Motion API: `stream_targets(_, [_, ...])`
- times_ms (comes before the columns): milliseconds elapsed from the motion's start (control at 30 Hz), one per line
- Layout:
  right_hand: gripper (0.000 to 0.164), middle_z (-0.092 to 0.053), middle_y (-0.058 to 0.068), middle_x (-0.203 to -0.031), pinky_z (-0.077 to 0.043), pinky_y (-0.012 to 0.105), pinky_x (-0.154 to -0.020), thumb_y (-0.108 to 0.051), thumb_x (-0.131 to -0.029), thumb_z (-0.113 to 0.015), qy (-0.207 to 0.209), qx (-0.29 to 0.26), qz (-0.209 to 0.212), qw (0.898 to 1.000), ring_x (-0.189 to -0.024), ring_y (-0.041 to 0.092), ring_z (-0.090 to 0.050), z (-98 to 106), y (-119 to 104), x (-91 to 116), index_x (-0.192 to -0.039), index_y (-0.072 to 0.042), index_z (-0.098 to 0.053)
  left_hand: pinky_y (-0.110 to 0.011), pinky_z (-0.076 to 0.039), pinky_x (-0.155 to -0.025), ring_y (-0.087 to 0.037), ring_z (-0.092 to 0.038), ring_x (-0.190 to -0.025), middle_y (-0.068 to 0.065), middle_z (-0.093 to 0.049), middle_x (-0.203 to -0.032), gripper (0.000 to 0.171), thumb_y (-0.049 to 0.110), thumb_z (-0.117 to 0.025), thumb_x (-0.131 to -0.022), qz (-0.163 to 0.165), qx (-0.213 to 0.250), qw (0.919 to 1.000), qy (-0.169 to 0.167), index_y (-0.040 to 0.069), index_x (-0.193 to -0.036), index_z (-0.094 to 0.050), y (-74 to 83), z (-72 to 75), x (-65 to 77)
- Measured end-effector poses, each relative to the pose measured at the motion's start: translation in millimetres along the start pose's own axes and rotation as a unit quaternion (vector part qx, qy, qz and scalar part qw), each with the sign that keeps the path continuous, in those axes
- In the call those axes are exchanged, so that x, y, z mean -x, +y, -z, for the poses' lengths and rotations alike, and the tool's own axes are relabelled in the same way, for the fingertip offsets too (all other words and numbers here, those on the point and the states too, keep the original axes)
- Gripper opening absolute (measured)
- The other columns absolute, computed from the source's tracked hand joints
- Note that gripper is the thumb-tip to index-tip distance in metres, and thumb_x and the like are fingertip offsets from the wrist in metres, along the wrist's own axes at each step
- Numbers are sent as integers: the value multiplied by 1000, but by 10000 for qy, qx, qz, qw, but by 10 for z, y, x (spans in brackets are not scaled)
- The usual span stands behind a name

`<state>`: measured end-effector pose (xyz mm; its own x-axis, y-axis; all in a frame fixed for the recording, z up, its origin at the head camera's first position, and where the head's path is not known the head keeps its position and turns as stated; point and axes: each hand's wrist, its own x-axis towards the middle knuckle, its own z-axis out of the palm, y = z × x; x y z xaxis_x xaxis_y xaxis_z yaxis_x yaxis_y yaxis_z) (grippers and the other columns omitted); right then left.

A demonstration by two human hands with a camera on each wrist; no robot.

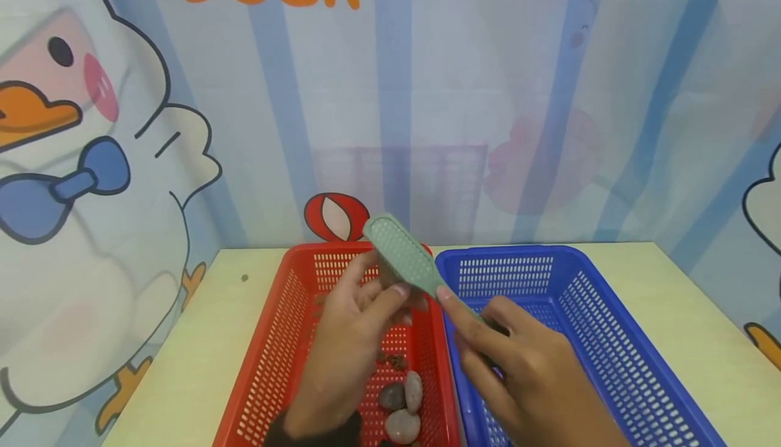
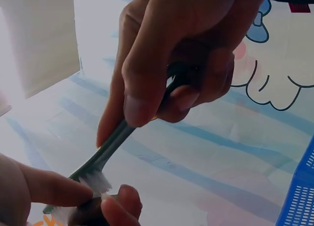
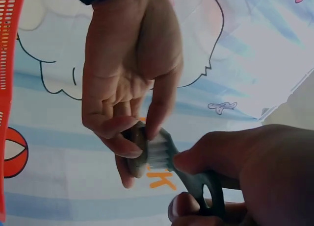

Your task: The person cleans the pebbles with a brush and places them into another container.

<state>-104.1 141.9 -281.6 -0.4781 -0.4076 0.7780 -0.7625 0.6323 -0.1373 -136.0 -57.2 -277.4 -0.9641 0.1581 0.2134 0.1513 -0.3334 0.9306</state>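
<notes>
The left hand [image 1: 350, 342] was pinching a stone [image 3: 139, 155]; the stone sat between its fingertips and thumb, the fingers curled about one side of it, the thumb bent in near its end and close to the bristles [image 3: 159, 150]; the palm behind it faced the right wrist camera. The right hand [image 1: 527, 359] gripped a green brush [image 1: 399, 254] by its handle; its index finger lay nearly straight along the brush's neck, while the thumb pressed from the side and the other fingers curled below. The bristles met the stone's face, on the side towards the right hand (in the head view the brush hid most of the stone, so only the wrist views told this); the brush head was tilted, above the left hand's fingertips.

Both hands were raised over two baskets; the left was above the red basket [image 1: 256, 365], the right above the blue basket [image 1: 616, 325]; the two stood side by side on a pale table [image 1: 189, 325]. In the red one lay three pebbles [image 1: 403, 426], near each other, with brown bits [image 1: 393, 361] just beyond them.
</notes>
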Motion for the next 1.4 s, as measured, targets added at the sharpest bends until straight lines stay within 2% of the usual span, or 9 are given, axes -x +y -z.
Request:
stream_targets(133, [40, -43, -11, -78, -33, 14, -46, -12, -95, -68, 138, 182, -508, 9984, -61, 0, -34, -17, 46, -52, -135, -13, -66, -39, -51, -89, -33, -66, -101, -19, -67, -116, 46, 7, -55, -102, 122, -179, 9996, -190, 10, -145, -41, -25, -18, -13])
stream_targets(233, [49, -42, -12, -75, -34, 15, -45, 1, -84, -74, 299, 296, -882, 9952, -59, 2, -35, 16, 81, -77, -131, -13, -68, -38, -51, -89, -30, -67, -98, -20, -67, -116, 47, 7, -55, -102, 141, -47, 9998, -159, 9, -147, -39, -46, -18, -23])
stream_targets(400, [44, -42, -15, -77, -31, 11, -48, -7, -91, -73, 279, 45, -943, 9951, -61, 2, -37, 173, 57, -25, -133, -18, -67, -34, -53, -86, -27, -68, -93, -23, -67, -112, 43, 5, -54, -102, -3, 412, 9991, 139, 5, -144, -41, -53, 2, -49])
stream_targets(567, [38, -44, -16, -82, -28, 8, -50, -38, -106, -49, -69, -236, -174, 9995, -62, -3, -35, 220, 34, 49, -136, -19, -66, -37, -53, -90, -30, -64, -96, -22, -65, -112, 41, 10, -56, -103, -17, 573, 9976, 384, 7, -142, -45, -27, 20, -60])
stream_targets(833, [46, -42, -13, -81, -27, 9, -49, -41, -108, -38, -84, 20, 41, 10000, -62, -2, -33, 75, 14, 27, -139, -17, -62, -39, -51, -92, -36, -62, -105, -18, -65, -121, 44, 10, -55, -103, 95, -33, 9999, -87, 10, -145, -42, -13, 6, -15])
stream_targets(967, [36, -42, -11, -79, -31, 12, -47, -24, -101, -61, 18, 190, -325, 9993, -62, -1, -34, 31, 25, -20, -136, -14, -65, -41, -50, -90, -35, -64, -104, -17, -66, -119, 45, 10, -56, -102, 140, -385, 9984, -386, 11, -145, -42, -31, -16, -13])
stream_targets(1067, [46, -41, -11, -75, -32, 14, -46, -4, -86, -73, 248, 253, -617, 9975, -60, 1, -34, 26, 72, -54, -131, -13, -68, -41, -51, -90, -33, -66, -101, -17, -67, -118, 47, 9, -57, -102, 165, -397, 9982, -420, 9, -146, -41, -39, -25, -19])
stream_targets(1233, [50, -43, -13, -75, -32, 13, -47, 2, -84, -76, 388, 99, -1049, 9937, -61, 3, -38, 119, 86, -55, -131, -15, -68, -38, -52, -88, -31, -67, -98, -22, -66, -118, 47, 7, -55, -102, 91, -56, 9996, -247, 9, -147, -39, -40, -13, -19])
stream_targets(1400, [55, -45, -18, -80, -33, 11, -48, -2, -86, -76, -72, -154, -926, 9956, -62, -1, -39, 296, 21, 19, -136, -22, -65, -35, -53, -87, -29, -66, -95, -23, -66, -115, 42, 5, -53, -103, -21, 392, 9989, 240, 8, -144, -42, -17, 18, -33])
